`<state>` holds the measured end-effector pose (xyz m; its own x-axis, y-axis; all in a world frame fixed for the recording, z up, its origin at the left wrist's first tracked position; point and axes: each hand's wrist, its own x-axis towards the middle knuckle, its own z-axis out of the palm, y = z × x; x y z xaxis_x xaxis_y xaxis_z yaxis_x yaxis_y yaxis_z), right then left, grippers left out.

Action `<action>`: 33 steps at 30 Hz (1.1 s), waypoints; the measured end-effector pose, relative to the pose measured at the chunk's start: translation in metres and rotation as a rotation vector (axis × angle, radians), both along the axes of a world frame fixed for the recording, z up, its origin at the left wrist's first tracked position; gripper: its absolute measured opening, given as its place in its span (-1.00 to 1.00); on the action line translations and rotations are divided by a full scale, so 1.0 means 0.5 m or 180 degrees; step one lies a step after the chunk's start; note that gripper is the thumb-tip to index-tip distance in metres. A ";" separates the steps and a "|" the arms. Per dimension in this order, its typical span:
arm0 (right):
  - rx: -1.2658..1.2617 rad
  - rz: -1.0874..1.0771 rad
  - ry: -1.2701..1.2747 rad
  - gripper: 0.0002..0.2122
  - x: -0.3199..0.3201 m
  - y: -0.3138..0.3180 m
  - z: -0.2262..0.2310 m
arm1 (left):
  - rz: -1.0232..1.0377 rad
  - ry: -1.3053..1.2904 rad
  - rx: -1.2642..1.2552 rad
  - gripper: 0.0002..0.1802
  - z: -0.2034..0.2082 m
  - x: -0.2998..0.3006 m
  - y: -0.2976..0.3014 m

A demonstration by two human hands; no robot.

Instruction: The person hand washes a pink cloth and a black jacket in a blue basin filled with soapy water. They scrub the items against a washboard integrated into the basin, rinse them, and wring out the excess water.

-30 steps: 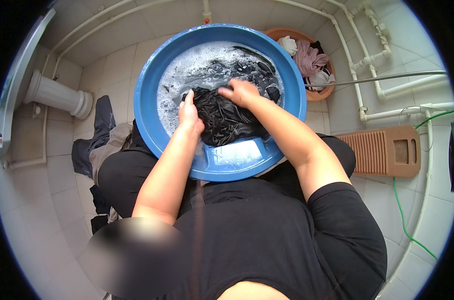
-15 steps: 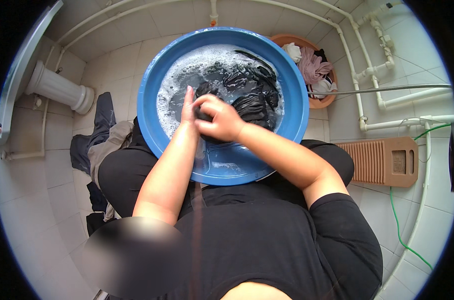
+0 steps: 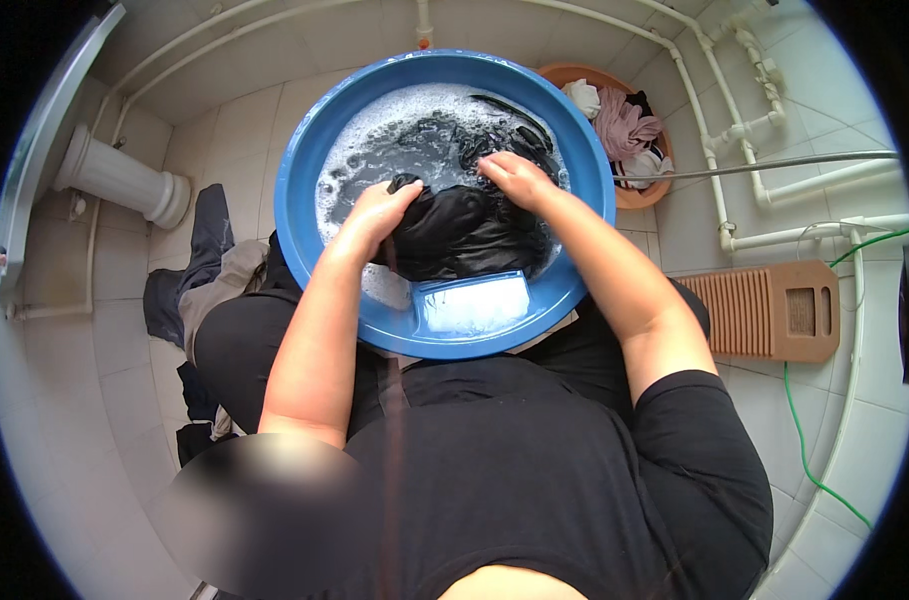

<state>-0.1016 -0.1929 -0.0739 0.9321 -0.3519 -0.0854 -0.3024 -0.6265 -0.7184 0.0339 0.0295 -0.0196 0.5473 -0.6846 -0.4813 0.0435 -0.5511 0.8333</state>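
A round blue basin (image 3: 292, 205) of sudsy water sits in front of my lap. Inside it lies a wet black garment (image 3: 459, 238), bunched up and spread across the near half. My left hand (image 3: 382, 213) grips its left end, the fingertips partly hidden by the dark cloth. At the upper right of the cloth, my right hand (image 3: 519, 182) is closed on the fabric with bent fingers. White foam (image 3: 399, 110) rings the water. Just below the garment, the basin's moulded panel (image 3: 471, 303) shows wet and shiny.
Behind the basin at right stands an orange tub (image 3: 639, 197) of pink, white and black laundry. A brown washboard (image 3: 764, 312) lies to my right, near white pipes (image 3: 722, 200) and a green hose (image 3: 799, 440). Dark and beige clothes (image 3: 209, 270) lie at left beside a white pedestal (image 3: 124, 178).
My hands were close together over the basin's left middle; now they are apart, the right one farther right. The black garment has been pulled nearer and spread between them, uncovering the moulded panel's bright surface.
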 end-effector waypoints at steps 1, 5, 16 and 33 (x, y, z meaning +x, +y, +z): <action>-0.0170 0.0440 0.0254 -0.62 -0.017 -0.026 -0.005 | -0.0372 -0.0878 0.0614 -0.36 0.015 0.013 0.003; -0.0879 0.0512 0.1612 -0.51 -0.049 0.017 0.049 | -0.1649 -0.3311 0.2129 -0.25 0.046 -0.024 0.011; 0.0237 -0.0691 0.0288 -0.27 -0.035 0.018 0.003 | -0.1369 -0.0242 0.0661 -0.55 -0.016 -0.003 -0.015; 0.0439 0.0410 -0.1941 -0.50 -0.005 0.322 0.120 | 0.1314 0.3793 -0.1888 -0.64 -0.123 -0.020 -0.026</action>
